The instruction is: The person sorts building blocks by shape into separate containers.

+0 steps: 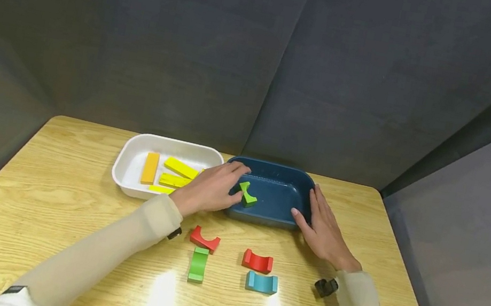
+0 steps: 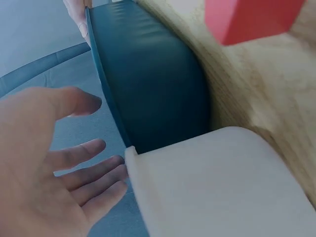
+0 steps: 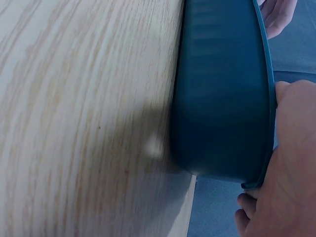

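Sleeved left hand [image 1: 212, 187] relaxed near green block [image 1: 248, 199]; right hand [image 1: 326, 235] grips blue tray [image 1: 275, 195].

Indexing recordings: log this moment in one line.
left hand: open above blue tray; right hand: touching its rim; one green block: in blue tray; white tray: orange block, yellow blocks

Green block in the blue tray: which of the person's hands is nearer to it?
The left hand: it reaches over the left end of the blue tray, close beside the green block. The right hand is farther away, at the tray's right end.
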`<state>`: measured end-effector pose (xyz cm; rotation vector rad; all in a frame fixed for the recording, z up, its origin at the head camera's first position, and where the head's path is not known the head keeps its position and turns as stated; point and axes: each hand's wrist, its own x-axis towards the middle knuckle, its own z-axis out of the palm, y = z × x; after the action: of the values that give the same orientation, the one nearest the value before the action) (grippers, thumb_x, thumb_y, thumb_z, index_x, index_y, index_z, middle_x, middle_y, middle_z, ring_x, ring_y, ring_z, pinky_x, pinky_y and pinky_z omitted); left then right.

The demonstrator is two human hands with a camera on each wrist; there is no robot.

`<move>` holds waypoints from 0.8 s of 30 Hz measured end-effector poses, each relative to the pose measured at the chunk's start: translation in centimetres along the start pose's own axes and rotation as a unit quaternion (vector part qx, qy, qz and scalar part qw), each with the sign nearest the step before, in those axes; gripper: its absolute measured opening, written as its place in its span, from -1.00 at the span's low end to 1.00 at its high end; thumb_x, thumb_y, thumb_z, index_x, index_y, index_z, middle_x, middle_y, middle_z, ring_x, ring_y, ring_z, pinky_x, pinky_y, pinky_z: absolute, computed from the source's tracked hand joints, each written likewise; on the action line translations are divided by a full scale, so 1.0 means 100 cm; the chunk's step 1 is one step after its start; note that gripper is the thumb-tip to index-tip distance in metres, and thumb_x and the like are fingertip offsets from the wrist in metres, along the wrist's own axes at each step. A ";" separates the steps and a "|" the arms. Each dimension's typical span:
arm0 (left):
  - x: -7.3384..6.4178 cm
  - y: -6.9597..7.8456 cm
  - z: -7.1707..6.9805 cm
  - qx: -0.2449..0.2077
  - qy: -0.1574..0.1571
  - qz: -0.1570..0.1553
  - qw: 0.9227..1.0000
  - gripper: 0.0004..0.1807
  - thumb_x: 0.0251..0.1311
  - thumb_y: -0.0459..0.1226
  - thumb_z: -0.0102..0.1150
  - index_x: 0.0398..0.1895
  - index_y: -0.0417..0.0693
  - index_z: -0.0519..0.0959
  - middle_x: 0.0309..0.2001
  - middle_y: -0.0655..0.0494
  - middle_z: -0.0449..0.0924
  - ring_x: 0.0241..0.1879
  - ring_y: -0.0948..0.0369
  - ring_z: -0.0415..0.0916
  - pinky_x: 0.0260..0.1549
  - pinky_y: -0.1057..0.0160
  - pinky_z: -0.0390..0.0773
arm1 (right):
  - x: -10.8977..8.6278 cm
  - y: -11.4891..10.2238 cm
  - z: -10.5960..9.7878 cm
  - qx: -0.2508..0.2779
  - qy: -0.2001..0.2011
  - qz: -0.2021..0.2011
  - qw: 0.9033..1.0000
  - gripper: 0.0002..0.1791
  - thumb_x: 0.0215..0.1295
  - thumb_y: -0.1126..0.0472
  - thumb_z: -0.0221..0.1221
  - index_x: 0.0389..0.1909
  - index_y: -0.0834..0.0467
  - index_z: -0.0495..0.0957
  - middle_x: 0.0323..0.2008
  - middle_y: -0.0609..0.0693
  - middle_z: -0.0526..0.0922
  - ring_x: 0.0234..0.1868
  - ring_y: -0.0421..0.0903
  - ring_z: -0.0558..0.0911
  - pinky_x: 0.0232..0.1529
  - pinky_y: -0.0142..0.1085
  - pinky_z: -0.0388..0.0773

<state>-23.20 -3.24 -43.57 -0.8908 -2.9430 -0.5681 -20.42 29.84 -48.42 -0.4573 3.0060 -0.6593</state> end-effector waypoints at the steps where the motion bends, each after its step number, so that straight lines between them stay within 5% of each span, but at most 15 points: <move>1: -0.002 0.000 0.000 -0.001 0.002 0.001 1.000 -0.34 0.47 -0.10 0.29 0.56 -0.09 0.41 0.52 -0.09 0.42 0.41 0.00 0.50 0.33 0.03 0.60 | 0.000 0.000 0.000 0.000 0.001 0.000 1.000 -0.01 0.68 -0.28 -0.08 0.74 0.29 -0.22 0.76 0.15 -0.32 0.74 0.27 -0.16 0.65 0.32 -0.12; 24: -0.066 0.010 -0.025 -0.036 0.052 0.079 0.995 -0.43 0.42 -0.12 0.37 0.43 -0.08 0.55 0.38 -0.04 0.58 0.30 0.03 0.58 0.27 0.03 0.65 | 0.000 -0.001 0.000 -0.001 0.002 0.006 1.000 0.00 0.67 -0.29 -0.07 0.74 0.30 -0.21 0.76 0.21 -0.28 0.73 0.30 -0.14 0.64 0.34 -0.11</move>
<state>-17.38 -6.87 -41.72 -1.0540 -2.7456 -0.6935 -20.36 29.72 -48.41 -0.4369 3.0100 -0.6580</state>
